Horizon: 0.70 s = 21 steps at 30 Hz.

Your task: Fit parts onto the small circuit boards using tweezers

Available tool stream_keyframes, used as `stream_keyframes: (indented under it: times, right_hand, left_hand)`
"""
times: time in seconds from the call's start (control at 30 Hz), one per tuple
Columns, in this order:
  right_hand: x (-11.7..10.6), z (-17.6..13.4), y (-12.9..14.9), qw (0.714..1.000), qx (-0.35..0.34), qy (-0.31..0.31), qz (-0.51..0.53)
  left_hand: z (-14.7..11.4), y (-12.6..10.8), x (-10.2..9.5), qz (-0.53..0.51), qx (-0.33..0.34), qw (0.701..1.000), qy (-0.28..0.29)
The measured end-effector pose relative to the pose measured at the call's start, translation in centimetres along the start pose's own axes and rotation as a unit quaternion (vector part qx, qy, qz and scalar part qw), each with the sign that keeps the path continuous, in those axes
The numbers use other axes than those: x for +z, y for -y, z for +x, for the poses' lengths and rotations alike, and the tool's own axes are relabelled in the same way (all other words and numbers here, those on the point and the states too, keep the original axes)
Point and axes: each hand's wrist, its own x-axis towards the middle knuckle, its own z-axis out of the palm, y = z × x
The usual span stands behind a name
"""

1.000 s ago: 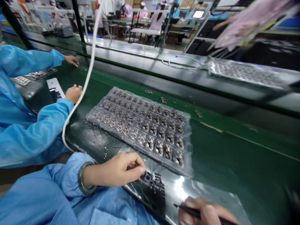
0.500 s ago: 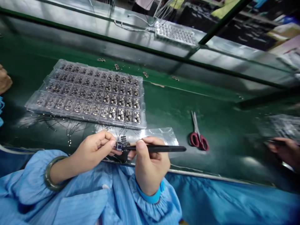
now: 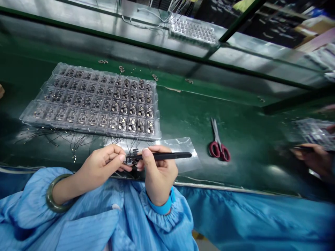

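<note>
My left hand (image 3: 106, 164) pinches a small circuit board (image 3: 129, 161) at the front edge of the table. Black tweezers (image 3: 170, 156) lie in my right hand (image 3: 159, 170), and their tips reach the board from the right. Thin black parts stick up just behind the board; what they are is too small to tell. Beyond my hands stands a clear plastic tray (image 3: 90, 131) with rows of circuit boards in its pockets. Thin black wires (image 3: 74, 139) with bright ends lie along the tray's near edge. A clear plastic sheet (image 3: 183, 148) rests under and beside my right hand.
Scissors with red handles (image 3: 219, 148) lie to the right on the green table (image 3: 243, 139). Another person's hand (image 3: 314, 157) works at the far right. Small metal parts (image 3: 155, 77) are scattered behind the tray. On the raised shelf sits a white tray (image 3: 193, 30).
The view has shifted slightly, so most things sit further left and higher. My right hand and the tweezers have come closer to my left hand. The board stays in my left hand.
</note>
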Motion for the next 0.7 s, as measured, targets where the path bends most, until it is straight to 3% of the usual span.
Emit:
stream_keyframes:
  times: [0.57, 0.7]
  right_hand:
    - [-0.04, -0.14, -0.56, 0.999, -0.002, 0.028, -0.027]
    - [-0.5, -0.41, -0.86, 0.992, -0.085, 0.035, -0.088]
  left_hand:
    - [0.03, 0.2, 0.0, -0.002, -0.023, 1.0, 0.001]
    - [0.06, 0.07, -0.02, -0.004, -0.03, 1.0, 0.006]
